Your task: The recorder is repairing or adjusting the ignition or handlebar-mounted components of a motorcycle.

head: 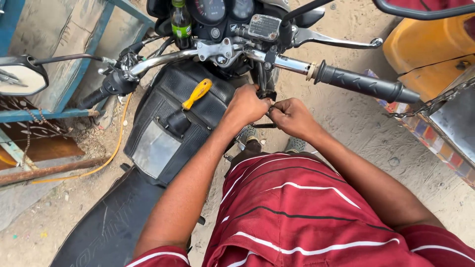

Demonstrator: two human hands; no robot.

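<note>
I stand beside a black motorcycle and look down past my maroon striped shirt. My left hand and my right hand meet just below the chrome handlebar, pinching a small black switch part and thin cables that hang from it. What each finger grips is hidden between the hands. A yellow-handled screwdriver lies on the black tank cover, left of my left hand. The right rubber grip and the brake lever stick out to the right.
A green bottle stands by the round gauges. The left mirror juts out at the left, in front of a blue-framed panel. A yellow vehicle body and a chain crowd the right. Sandy ground lies all around.
</note>
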